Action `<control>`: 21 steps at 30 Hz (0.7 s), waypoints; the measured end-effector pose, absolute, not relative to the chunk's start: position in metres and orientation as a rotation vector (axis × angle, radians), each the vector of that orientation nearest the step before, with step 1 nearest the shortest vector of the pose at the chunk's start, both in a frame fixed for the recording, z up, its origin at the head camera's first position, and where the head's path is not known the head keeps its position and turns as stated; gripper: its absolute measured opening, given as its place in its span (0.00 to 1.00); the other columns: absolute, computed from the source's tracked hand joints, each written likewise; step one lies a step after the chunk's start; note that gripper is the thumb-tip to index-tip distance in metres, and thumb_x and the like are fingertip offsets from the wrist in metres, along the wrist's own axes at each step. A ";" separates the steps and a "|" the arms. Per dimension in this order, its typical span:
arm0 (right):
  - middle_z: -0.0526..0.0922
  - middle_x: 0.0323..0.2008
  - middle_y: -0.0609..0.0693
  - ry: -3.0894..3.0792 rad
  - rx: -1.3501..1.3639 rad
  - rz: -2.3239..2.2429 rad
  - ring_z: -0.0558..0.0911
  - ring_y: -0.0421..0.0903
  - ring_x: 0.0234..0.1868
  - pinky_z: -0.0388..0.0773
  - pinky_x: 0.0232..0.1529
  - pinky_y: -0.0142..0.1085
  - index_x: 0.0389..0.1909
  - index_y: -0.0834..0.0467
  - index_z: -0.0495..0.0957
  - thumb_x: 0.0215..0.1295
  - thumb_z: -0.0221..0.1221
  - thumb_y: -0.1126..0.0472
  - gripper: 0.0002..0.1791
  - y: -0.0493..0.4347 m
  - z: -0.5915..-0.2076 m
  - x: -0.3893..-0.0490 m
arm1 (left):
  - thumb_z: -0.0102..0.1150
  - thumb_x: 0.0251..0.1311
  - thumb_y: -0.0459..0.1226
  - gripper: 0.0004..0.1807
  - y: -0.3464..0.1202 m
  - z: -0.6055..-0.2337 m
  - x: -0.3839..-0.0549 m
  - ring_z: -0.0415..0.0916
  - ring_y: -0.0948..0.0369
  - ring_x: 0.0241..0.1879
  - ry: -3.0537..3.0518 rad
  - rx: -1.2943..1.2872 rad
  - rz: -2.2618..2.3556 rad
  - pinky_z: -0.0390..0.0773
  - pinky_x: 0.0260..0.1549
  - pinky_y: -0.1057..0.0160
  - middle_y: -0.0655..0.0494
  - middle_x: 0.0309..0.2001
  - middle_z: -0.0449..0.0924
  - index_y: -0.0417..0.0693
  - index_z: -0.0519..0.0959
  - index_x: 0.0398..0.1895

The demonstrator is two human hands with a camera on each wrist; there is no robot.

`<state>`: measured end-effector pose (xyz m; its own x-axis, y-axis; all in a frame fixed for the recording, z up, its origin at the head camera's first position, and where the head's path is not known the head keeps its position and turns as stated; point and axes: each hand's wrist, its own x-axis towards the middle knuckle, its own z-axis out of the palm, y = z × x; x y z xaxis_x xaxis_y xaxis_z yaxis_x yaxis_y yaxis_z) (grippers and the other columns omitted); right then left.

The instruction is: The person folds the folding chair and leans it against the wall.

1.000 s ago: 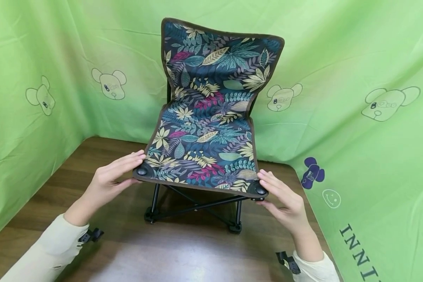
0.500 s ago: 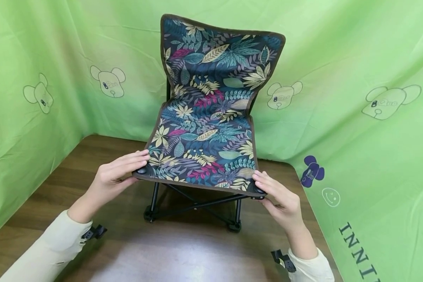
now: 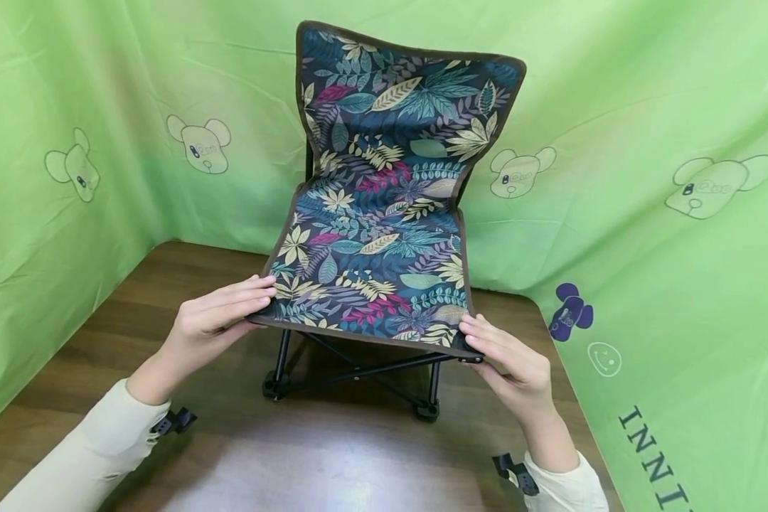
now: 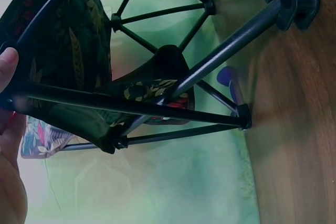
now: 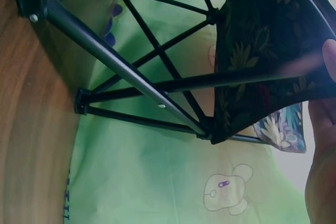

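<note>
A small folding chair (image 3: pixel 377 249) with leaf-printed dark fabric and brown edging stands unfolded on the wooden surface. Its front left seat corner is pinched by my left hand (image 3: pixel 205 320), fingers on top and thumb at the edge below. My right hand (image 3: pixel 512 363) grips the front right corner in the same way. Both hands cover the corner caps. Under the seat, crossed black tubes (image 4: pixel 226 45) show in the left wrist view, with part of my left hand (image 4: pixel 11 156) at the edge. The right wrist view has the tubes (image 5: pixel 115 66) and my right hand (image 5: pixel 323 156).
Green cloth walls (image 3: pixel 665 284) printed with bear heads enclose the chair behind and on both sides. The brown wooden surface (image 3: pixel 333 462) extends in front of the chair's feet. Black mounts (image 3: pixel 176 421) sit at both sleeve cuffs.
Both hands have slid slightly further inward onto the seat corners, covering the caps that showed a second ago. The chair stays standing in place; the head view has shifted a little.
</note>
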<state>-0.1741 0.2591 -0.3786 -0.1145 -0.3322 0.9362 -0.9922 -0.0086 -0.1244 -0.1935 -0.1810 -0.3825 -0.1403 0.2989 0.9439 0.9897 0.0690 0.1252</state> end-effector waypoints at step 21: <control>0.83 0.45 0.78 -1.501 1.464 0.965 0.85 0.63 0.56 0.78 0.64 0.52 0.42 0.82 0.80 0.65 0.67 0.69 0.16 0.264 -0.374 -0.193 | 0.67 0.65 0.32 0.15 -0.163 -0.380 -0.203 0.83 0.39 0.54 -1.510 -1.325 -1.021 0.79 0.62 0.48 0.28 0.47 0.84 0.21 0.84 0.43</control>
<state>-0.1925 0.2640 -0.3745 0.0005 -0.3804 0.9248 -0.9993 0.0353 0.0150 -0.2027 -0.1631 -0.3802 -0.0668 0.2912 0.9543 0.9941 0.1015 0.0387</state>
